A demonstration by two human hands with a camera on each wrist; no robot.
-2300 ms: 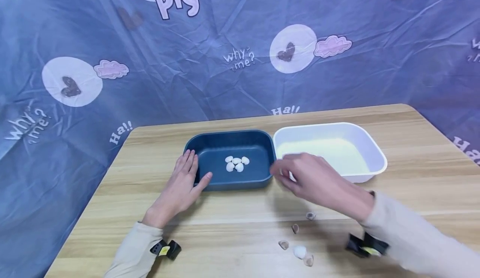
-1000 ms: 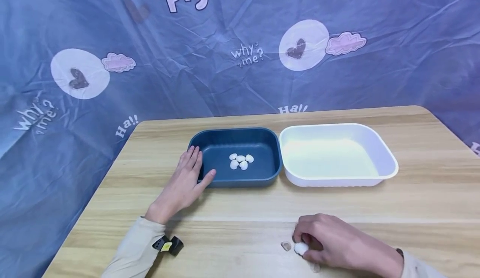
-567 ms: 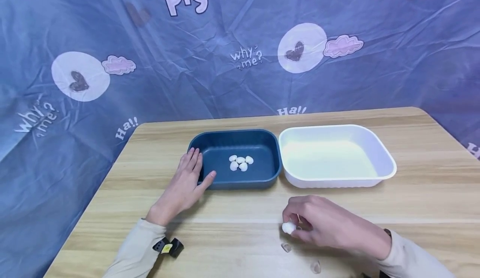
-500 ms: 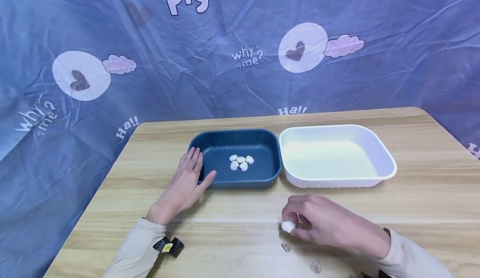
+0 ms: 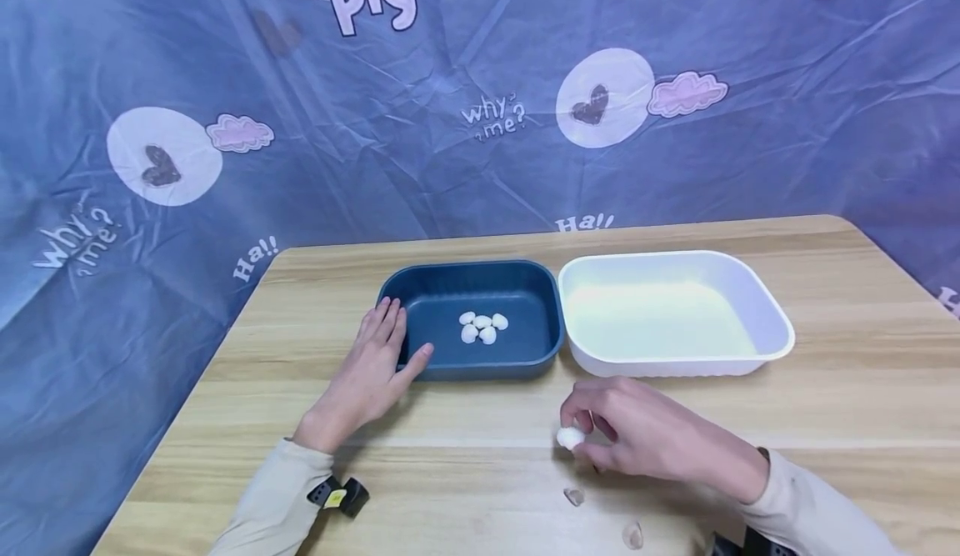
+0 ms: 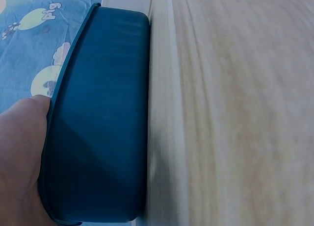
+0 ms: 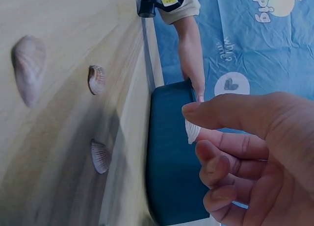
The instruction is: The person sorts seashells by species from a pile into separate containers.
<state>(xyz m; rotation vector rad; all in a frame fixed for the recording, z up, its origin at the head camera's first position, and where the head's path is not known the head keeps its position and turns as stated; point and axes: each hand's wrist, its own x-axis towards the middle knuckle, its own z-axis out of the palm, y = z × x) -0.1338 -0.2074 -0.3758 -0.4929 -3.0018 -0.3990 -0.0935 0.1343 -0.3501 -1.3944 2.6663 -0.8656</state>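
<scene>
My right hand (image 5: 637, 431) pinches a white seashell (image 5: 570, 438) between thumb and fingers, above the table in front of the two trays. The right wrist view shows this ribbed shell (image 7: 192, 131) at the thumb tip. My left hand (image 5: 363, 368) rests on the left end of a dark blue tray (image 5: 480, 370), fingers straight over the rim and thumb along the front corner. Several white seashells (image 5: 482, 322) lie grouped inside that tray. Brownish shells (image 5: 573, 496) lie on the table near my right hand, one of them mostly hidden beneath it in the head view.
A white tray (image 5: 675, 367) stands right beside the dark blue one, with no shells seen in it. The wooden table (image 5: 450, 489) ends at the back against a blue printed cloth (image 5: 420, 164).
From the tray corner, my right hand came down to the shells, took the white one, and lifted it forward and left. My left hand has stayed on the dark blue tray.
</scene>
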